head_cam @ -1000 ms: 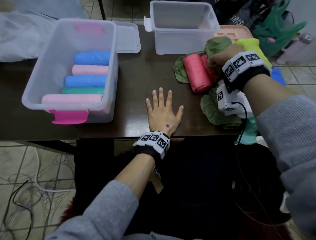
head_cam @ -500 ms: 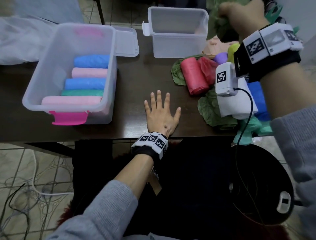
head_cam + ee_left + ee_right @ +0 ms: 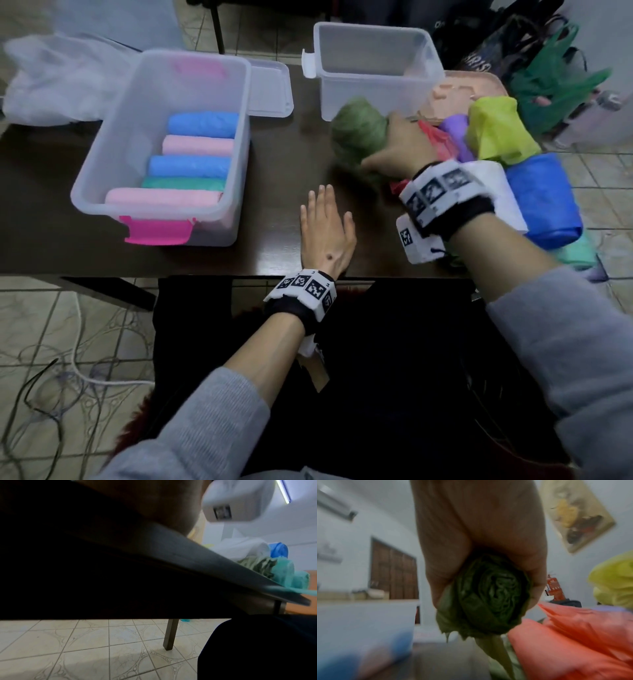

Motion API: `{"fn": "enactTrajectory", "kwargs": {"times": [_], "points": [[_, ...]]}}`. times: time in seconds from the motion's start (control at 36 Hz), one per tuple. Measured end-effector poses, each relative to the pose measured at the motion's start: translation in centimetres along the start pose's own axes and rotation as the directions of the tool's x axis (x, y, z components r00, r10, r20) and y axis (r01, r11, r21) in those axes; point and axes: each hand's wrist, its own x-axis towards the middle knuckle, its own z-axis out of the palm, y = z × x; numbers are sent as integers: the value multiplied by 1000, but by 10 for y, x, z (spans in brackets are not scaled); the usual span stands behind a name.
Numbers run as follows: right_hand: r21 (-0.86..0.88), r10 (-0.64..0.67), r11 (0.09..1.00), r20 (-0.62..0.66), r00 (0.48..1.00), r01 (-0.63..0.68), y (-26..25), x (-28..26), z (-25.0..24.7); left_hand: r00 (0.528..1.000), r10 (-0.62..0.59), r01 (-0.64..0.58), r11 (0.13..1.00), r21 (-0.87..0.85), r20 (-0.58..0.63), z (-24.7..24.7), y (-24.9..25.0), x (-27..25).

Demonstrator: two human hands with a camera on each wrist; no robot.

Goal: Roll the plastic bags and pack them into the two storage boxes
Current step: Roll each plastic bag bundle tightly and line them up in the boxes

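Note:
My right hand (image 3: 394, 150) grips a rolled olive-green plastic bag (image 3: 358, 132) just above the table, in front of the empty storage box (image 3: 373, 68); the right wrist view shows the green roll's (image 3: 489, 595) spiral end between my fingers. My left hand (image 3: 325, 226) lies flat and open on the dark table (image 3: 291, 161), holding nothing. The larger storage box (image 3: 161, 147) at the left holds several rolled bags in blue, pink and teal. A pile of unrolled bags sits at the right: red (image 3: 438, 137), yellow (image 3: 496, 132), purple, white and blue (image 3: 544, 198).
A clear lid (image 3: 270, 87) lies behind the larger box. A white bag (image 3: 54, 82) rests at the far left. A pink tray (image 3: 469, 89) sits behind the pile, dark and green bags beyond it. The table's front edge runs just below my left wrist.
My right hand, raised high with the green bag half a second ago, has come down to the table holding it as a roll. The left hand stayed flat.

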Motion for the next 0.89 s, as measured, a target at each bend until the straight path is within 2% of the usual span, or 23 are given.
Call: {"fn": "enactTrajectory", "kwargs": {"times": [0.08,0.17,0.25,0.36,0.47,0.53,0.64,0.78,0.89], "points": [[-281,-101,957,-70,992,78,1,-7,27,992,-40,6,960,-280,-117,-5,-3,-1],[-412,-192,894,-2,981,174,1,-11,48,966,-135,17,885,-464,-222,-10,-3,-1],[-402,-227,886,62,972,232,4,-14,61,928,-274,66,788,-613,-253,-14,-4,1],[-332,-262,894,158,952,302,4,-19,60,885,-404,121,678,-725,-230,-22,-3,5],[-244,-267,928,93,959,282,-5,-29,56,833,-524,216,606,-766,-180,-37,-6,11],[-251,-310,913,84,947,321,-10,-35,55,808,-570,301,613,-730,-146,-47,-10,16],[-231,-348,895,174,921,382,-18,-48,56,852,-522,429,740,-518,-40,-65,-19,28],[-293,-284,893,218,934,340,-27,-63,63,892,-445,449,847,-284,83,-81,-20,40],[-123,-263,941,321,910,316,-28,-70,64,876,-443,470,872,-134,190,-87,-13,47]]}}
